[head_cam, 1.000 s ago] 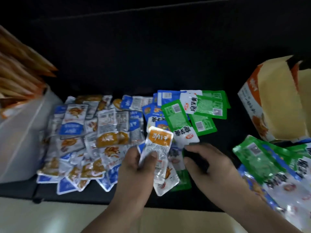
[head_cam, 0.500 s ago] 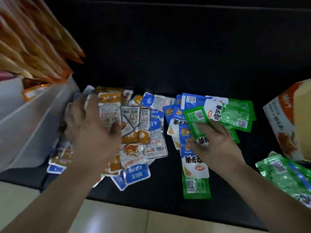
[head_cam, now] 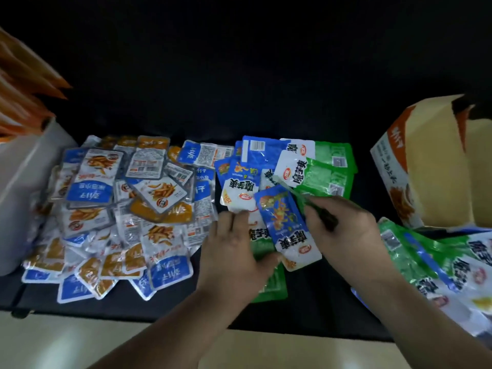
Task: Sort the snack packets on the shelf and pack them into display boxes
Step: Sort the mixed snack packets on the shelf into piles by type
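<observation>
Pressing down flat with the left hand (head_cam: 234,251), fingers straight, thumb touching the blue packet (head_cam: 287,222). Pinching a green packet (head_cam: 294,190) by its edge in the curled fingers of the right hand (head_cam: 343,230), just beside the blue one. Lying on the dark shelf (head_cam: 319,323): a big heap of small packets (head_cam: 119,209) to the left, more green packets (head_cam: 330,169) behind the hands, an open display box (head_cam: 431,169) to the right.

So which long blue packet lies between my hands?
The tilted blue packet, white end nearest you, on top between left hand and right hand; the other blue ones lie farther back, partly covered.
</observation>
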`<action>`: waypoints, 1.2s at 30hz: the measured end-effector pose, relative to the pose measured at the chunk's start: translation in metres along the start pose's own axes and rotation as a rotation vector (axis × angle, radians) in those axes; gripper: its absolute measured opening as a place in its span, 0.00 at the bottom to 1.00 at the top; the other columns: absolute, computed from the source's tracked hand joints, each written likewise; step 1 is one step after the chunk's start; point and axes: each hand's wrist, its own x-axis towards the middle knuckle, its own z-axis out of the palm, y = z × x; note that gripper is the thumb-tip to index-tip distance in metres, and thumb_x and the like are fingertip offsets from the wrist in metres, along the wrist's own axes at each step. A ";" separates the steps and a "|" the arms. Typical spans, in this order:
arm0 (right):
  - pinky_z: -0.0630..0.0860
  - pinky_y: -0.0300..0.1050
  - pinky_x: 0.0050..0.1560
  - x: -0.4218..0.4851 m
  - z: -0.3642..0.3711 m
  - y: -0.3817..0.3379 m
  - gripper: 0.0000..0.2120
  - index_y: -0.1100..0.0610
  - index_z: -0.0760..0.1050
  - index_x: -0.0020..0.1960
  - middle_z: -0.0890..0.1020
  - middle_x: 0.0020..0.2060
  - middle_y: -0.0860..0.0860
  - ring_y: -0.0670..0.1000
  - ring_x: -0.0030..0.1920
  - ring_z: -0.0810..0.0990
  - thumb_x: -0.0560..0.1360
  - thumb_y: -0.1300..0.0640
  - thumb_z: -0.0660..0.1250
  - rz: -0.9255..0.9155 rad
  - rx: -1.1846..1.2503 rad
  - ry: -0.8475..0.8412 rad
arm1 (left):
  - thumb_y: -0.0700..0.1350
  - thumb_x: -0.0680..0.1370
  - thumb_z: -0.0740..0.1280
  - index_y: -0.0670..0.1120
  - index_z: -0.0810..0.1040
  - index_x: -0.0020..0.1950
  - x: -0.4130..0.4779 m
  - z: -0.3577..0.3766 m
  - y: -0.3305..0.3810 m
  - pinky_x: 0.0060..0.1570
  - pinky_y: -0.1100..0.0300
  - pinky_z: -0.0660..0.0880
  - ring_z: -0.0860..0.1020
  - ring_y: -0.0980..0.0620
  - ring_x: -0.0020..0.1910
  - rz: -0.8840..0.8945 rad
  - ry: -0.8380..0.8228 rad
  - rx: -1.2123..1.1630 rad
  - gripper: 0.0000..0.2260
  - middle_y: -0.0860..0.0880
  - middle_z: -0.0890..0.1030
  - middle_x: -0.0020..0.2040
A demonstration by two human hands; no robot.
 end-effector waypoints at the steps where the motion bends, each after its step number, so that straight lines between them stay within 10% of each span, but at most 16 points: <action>1: 0.80 0.43 0.46 -0.005 -0.002 0.000 0.08 0.54 0.86 0.54 0.84 0.48 0.46 0.46 0.45 0.84 0.76 0.55 0.73 0.043 0.033 -0.013 | 0.73 0.65 0.68 0.49 0.71 0.72 -0.002 -0.001 -0.001 0.55 0.46 0.77 0.74 0.45 0.60 -0.024 0.018 0.013 0.42 0.50 0.71 0.60; 9: 0.80 0.47 0.52 -0.032 0.020 0.002 0.11 0.51 0.85 0.44 0.87 0.48 0.51 0.59 0.54 0.84 0.65 0.52 0.83 -0.022 -0.184 -0.053 | 0.59 0.69 0.77 0.56 0.69 0.76 -0.031 -0.003 0.005 0.56 0.49 0.79 0.80 0.51 0.59 -0.163 -0.112 -0.137 0.37 0.56 0.81 0.60; 15: 0.81 0.48 0.50 -0.039 0.019 0.006 0.17 0.53 0.86 0.51 0.87 0.54 0.52 0.58 0.54 0.84 0.65 0.51 0.84 -0.014 -0.226 -0.063 | 0.49 0.79 0.74 0.51 0.77 0.48 -0.033 -0.015 0.002 0.29 0.61 0.75 0.78 0.61 0.29 -0.341 -0.133 -0.540 0.07 0.63 0.80 0.33; 18: 0.80 0.51 0.59 -0.051 0.019 0.006 0.18 0.52 0.86 0.56 0.86 0.58 0.52 0.54 0.63 0.83 0.71 0.43 0.76 -0.035 -0.221 -0.053 | 0.49 0.83 0.68 0.47 0.68 0.38 -0.034 -0.022 0.011 0.22 0.66 0.60 0.64 0.58 0.20 -0.386 -0.152 -0.647 0.16 0.58 0.68 0.22; 22: 0.80 0.48 0.62 -0.055 0.014 0.007 0.09 0.50 0.87 0.54 0.87 0.57 0.48 0.51 0.68 0.79 0.74 0.55 0.75 -0.015 -0.109 -0.063 | 0.51 0.82 0.69 0.43 0.80 0.47 -0.031 -0.017 0.030 0.25 0.64 0.66 0.70 0.54 0.26 -0.374 -0.245 -0.749 0.12 0.50 0.75 0.29; 26: 0.66 0.24 0.65 -0.057 0.001 0.002 0.20 0.39 0.85 0.55 0.83 0.59 0.36 0.36 0.75 0.67 0.76 0.64 0.72 0.156 0.139 -0.266 | 0.45 0.79 0.73 0.49 0.84 0.51 -0.029 -0.015 0.055 0.38 0.61 0.80 0.85 0.54 0.40 -0.421 -0.258 -0.865 0.02 0.50 0.87 0.42; 36: 0.80 0.41 0.45 -0.050 -0.059 -0.041 0.26 0.45 0.77 0.66 0.88 0.51 0.49 0.50 0.51 0.87 0.75 0.69 0.73 0.572 0.766 -0.332 | 0.46 0.82 0.70 0.58 0.82 0.61 -0.047 -0.020 0.071 0.59 0.52 0.81 0.85 0.57 0.54 -0.260 -0.434 -1.041 0.09 0.56 0.87 0.53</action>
